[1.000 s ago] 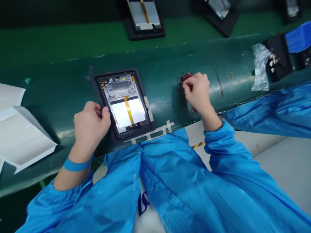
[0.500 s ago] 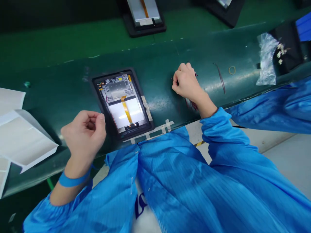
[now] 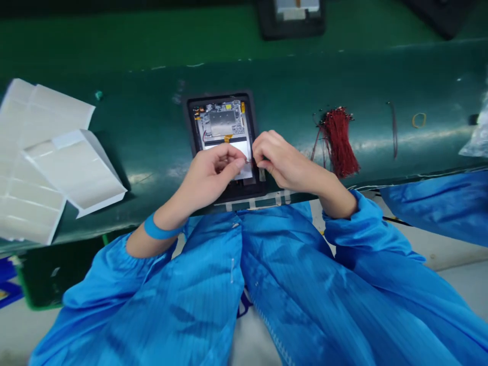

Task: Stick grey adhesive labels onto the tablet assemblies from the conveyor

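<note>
My left hand [image 3: 211, 172] and my right hand [image 3: 282, 158] meet above the lower part of an opened tablet [image 3: 223, 123]. A short bit of thin dark-red wire [image 3: 247, 161] shows between my fingertips, both hands pinched closed on it; its ends are too small to make out. In the tablet, a circuit board with a metal shield lies at the top, and a pale panel crossed by orange tape is partly hidden by my left hand. Black padding [image 3: 254, 127] frames the tablet. Right of my right hand lies a bundle of red wires [image 3: 340, 145] with small dark tips.
White label sheets [image 3: 76, 168] lie at the left. Further right are a loose wire strand [image 3: 394, 131], a yellow rubber band [image 3: 419, 120] and a clear plastic bag [image 3: 478, 132]. Another framed tablet [image 3: 293, 20] sits at the back. A co-worker's blue sleeve [image 3: 442, 203] shows at right.
My right hand has come left from the wire bundle to the tablet, uncovering the bundle. My left hand has moved right over the tablet to meet it. The view has shifted left.
</note>
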`<state>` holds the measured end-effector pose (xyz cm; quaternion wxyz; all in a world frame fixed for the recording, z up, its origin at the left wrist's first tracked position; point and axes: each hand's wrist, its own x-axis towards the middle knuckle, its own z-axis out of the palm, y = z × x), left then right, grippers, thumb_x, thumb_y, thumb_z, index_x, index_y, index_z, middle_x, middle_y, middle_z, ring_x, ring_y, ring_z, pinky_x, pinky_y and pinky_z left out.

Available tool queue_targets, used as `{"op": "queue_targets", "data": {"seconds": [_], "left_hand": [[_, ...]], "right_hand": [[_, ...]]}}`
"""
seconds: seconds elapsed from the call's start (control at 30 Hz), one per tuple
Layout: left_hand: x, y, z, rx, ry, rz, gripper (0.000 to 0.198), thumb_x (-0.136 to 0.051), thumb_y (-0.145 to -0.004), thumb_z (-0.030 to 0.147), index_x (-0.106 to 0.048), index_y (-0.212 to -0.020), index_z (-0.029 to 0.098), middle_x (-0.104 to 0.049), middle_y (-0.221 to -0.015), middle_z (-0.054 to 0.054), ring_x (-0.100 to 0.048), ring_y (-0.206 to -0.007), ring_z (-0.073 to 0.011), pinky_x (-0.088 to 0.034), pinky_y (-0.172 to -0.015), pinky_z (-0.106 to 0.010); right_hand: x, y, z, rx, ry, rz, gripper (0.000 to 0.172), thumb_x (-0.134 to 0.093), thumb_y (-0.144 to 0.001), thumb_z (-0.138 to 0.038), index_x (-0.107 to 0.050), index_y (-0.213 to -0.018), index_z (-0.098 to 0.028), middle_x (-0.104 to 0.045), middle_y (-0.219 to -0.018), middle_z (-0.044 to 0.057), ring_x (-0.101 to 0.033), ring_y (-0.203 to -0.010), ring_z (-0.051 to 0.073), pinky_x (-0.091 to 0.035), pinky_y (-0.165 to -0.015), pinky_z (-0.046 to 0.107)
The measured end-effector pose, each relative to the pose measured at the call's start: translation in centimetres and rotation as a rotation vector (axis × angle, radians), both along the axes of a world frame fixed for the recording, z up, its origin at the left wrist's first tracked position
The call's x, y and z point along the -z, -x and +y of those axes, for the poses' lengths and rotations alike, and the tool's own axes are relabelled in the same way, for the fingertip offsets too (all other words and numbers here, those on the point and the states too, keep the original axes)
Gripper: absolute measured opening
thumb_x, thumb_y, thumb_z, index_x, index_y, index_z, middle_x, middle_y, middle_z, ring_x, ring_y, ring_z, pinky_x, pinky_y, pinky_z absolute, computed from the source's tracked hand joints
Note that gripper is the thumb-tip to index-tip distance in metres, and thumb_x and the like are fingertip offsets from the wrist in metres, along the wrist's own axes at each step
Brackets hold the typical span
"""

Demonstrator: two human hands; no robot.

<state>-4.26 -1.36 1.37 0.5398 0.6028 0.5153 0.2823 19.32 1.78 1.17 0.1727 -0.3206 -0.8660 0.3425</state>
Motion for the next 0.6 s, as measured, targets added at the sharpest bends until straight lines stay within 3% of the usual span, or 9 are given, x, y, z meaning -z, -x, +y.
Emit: {"op": "queue_targets", "data": {"seconds": [0.13,0.27,0.37,0.5,0.6], "left_hand": [[-0.1,0.2,-0.2,0.009,0.064,-0.027,0.033,-0.072,-0.092,0.049,-0.065,-0.084,0.018,-0.066,-0.077,-0.004,-0.059,-0.066,-0.0139,-0.047,-0.059,-0.026],[0.2,0.6,-1.3,-0.12,0.033,0.031,0.029,-0.073,-0.091,0.045,-0.064,-0.084,0.019,-0.066,-0.077,-0.004,-0.06,-0.067,-0.0146,-0.048,-0.06,-0.026],[0.7,1.1,-2.6,-0.118,-0.009,0.1,0.02,-0.069,-0.093,0.037,-0.066,-0.089,0.018,-0.067,-0.08,-0.004,-0.061,-0.068,-0.0142,-0.048,-0.06,-0.026],[1.8,2.7,-4.8,-0.121,-0.212,0.303,0.03,-0.065,-0.096,0.033,-0.064,-0.123,0.02,-0.068,-0.09,-0.002,-0.057,-0.064,-0.0119,-0.05,-0.064,-0.028],[2.7,4.0,-6.3,-0.157,-0.378,0.465,0.025,-0.062,-0.099,0.032,-0.065,-0.121,0.021,-0.069,-0.101,-0.006,-0.062,-0.08,-0.0174,-0.055,-0.077,-0.034]], "right_hand": [[0.1,1.5,-0.9,-0.003,0.126,0.008,0.013,-0.041,-0.104,-0.016,-0.047,-0.098,-0.025,-0.06,-0.103,0.006,-0.056,-0.091,0.02,-0.046,-0.083,0.035],[0.6,2.4,-1.7,0.13,0.225,0.102,0.006,-0.053,-0.102,-0.023,-0.052,-0.097,-0.025,-0.059,-0.082,-0.001,-0.053,-0.073,0.015,-0.042,-0.075,0.03],[1.2,2.8,-2.9,0.208,0.244,0.16,0.009,-0.058,-0.099,-0.024,-0.055,-0.09,-0.024,-0.059,-0.077,-0.003,-0.052,-0.069,0.014,-0.04,-0.071,0.029],[2.4,2.3,-4.6,0.214,0.229,0.045,0.011,-0.056,-0.098,-0.025,-0.061,-0.089,-0.021,-0.063,-0.076,-0.001,-0.054,-0.068,0.014,-0.037,-0.068,0.029],[3.0,1.6,-5.5,0.143,0.183,-0.126,0.016,-0.052,-0.101,-0.027,-0.065,-0.094,-0.021,-0.069,-0.081,0.002,-0.057,-0.069,0.016,-0.034,-0.068,0.029]]}}
